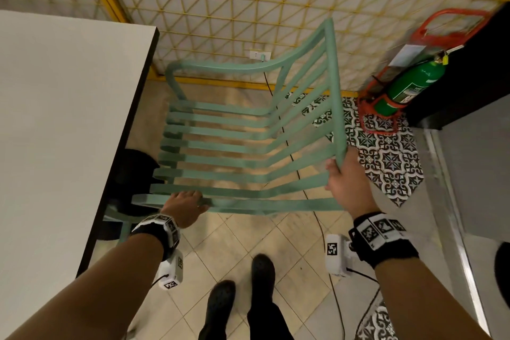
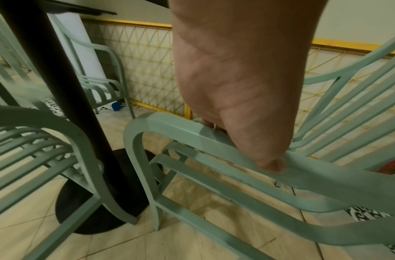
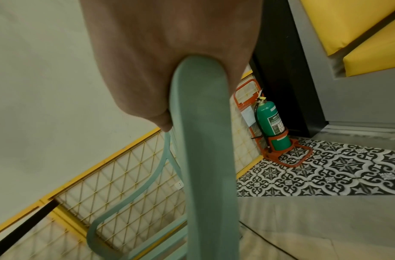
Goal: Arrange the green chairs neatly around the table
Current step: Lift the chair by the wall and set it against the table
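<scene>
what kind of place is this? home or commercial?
Likely a cafe or small restaurant dining area: several matching green slatted chairs around a black pedestal table, a green fire extinguisher in a red floor stand, and yellow cushioned bench seating.

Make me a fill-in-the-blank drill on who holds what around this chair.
1. The left hand holds the green chair by its ____.
2. The right hand takes its grip on the top rail of the chair's ____.
3. The fire extinguisher has a green body and stands in a ____ holder.

Missing words: armrest; backrest; red
</scene>
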